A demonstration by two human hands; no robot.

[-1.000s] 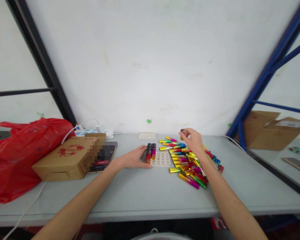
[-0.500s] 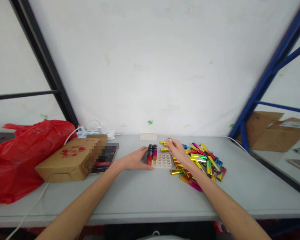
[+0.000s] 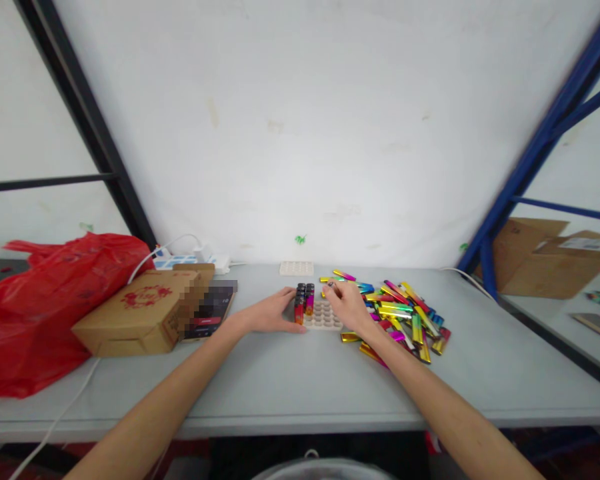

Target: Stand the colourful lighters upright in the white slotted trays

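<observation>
A pale tray with rows of round holes lies on the table. Black-topped, metallic red and purple lighters stand upright in rows at its left end. My left hand braces that end, thumb at the near corner and fingers at the far side, gripping the tray between them. Over the right part of the tray, my right hand is closed in a pinch on a lighter; only its dark end shows between the fingertips. Beside this hand spreads a loose pile of shiny multicoloured lighters.
Another pale holed tray lies by the wall. To the left are a cardboard box, a dark flat package, a red plastic bag and a power strip. A blue metal frame rises at the right.
My right hand has moved slightly left and turned over the tray, with the lighter in its fingertips. The left hand stays at the tray's left end.
</observation>
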